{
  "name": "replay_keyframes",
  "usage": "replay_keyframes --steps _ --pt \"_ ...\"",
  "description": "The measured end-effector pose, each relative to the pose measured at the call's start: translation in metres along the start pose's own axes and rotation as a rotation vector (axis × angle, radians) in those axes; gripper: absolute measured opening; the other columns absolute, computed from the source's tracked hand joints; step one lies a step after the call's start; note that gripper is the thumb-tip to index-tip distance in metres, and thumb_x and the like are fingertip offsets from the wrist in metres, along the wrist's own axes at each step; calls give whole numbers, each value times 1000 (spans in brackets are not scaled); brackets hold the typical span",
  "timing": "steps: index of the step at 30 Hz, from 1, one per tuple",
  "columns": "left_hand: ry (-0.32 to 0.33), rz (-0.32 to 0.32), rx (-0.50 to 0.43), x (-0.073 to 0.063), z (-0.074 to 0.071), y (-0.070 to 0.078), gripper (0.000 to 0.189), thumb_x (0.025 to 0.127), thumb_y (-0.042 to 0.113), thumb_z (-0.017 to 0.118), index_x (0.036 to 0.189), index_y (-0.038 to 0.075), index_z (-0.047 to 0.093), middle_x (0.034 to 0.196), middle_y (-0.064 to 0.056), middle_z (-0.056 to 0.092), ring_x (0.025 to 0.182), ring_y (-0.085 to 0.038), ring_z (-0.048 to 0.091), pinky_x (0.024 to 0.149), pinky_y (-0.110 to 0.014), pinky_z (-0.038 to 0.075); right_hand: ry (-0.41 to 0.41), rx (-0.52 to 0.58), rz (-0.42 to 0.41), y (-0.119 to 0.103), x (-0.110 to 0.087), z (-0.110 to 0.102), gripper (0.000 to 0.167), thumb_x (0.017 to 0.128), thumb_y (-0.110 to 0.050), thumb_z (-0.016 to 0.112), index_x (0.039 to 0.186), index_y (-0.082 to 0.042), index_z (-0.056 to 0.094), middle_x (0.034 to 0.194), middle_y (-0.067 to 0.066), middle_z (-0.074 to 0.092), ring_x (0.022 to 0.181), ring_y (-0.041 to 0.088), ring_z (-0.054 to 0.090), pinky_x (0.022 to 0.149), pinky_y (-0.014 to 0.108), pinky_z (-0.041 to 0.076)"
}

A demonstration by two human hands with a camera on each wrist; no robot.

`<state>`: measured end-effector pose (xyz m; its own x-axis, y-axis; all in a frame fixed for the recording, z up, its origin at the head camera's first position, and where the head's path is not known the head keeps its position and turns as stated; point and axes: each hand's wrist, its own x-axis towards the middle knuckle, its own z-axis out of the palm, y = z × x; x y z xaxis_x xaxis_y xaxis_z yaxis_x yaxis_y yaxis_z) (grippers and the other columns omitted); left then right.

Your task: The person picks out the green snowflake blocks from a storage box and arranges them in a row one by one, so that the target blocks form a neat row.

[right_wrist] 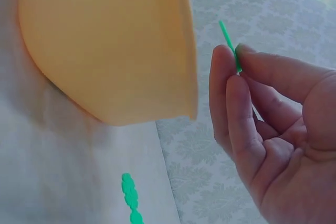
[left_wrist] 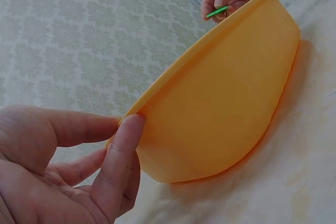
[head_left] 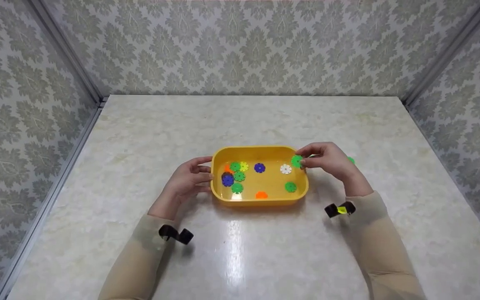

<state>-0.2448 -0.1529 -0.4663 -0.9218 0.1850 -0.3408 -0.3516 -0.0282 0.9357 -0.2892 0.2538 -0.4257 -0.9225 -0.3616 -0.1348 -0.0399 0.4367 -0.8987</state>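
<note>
The person's left hand [head_left: 190,179] pinches the rim at the left end of a yellow tray [head_left: 261,202], its fingertips meeting across the edge in the left wrist view. The tray sits in the middle of the tabletop [head_left: 248,125]. By its far right corner, the right hand [head_left: 327,160] holds a green disc [head_left: 297,161] clamped between thumb and fingertips, raised at the rim; both wrist views show this disc nearly edge-on. More notched discs lie inside the tray. Toward its left end, a group overlaps: several green pieces [head_left: 237,188], a yellow disc [head_left: 244,166], a partly covered orange piece [head_left: 226,169] and a dark blue disc [head_left: 227,180]. Apart from them are a second blue disc [head_left: 259,168] near the middle, a white disc [head_left: 286,169] and a lone green one [head_left: 291,187] toward the right, and another orange piece [head_left: 261,195] against the near wall. Outside the tray, green pieces [right_wrist: 130,192] lie on the tabletop, mostly hidden behind the right hand in the head view. Beige sleeves [head_left: 133,260] cover both forearms, with a black wrist device [head_left: 175,234] at each cuff.
</note>
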Motion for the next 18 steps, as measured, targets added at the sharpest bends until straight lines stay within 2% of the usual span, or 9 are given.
replay_keyframes --steps 4,8,18 --pt "2 -3 -1 0 0 1 64 93 -4 69 151 13 48 116 -9 60 82 -16 68 68 -30 65 30 0 9 1 -4 -10 34 94 -13 73 125 -1 71 109 6 69 89 11 72 93 38 62" --pt "4 -1 4 0 1 1 64 93 -4 69 151 12 48 115 -8 60 83 -16 68 67 -29 65 64 -3 31 4 -9 -22 36 96 -14 72 129 -1 69 109 5 69 87 10 73 91 33 63" --pt "7 -3 7 0 0 2 64 93 -4 69 151 13 49 114 -8 61 83 -16 68 68 -30 65 123 -12 77 15 -15 -48 42 99 -20 70 136 0 64 105 -11 71 89 6 72 86 21 61"
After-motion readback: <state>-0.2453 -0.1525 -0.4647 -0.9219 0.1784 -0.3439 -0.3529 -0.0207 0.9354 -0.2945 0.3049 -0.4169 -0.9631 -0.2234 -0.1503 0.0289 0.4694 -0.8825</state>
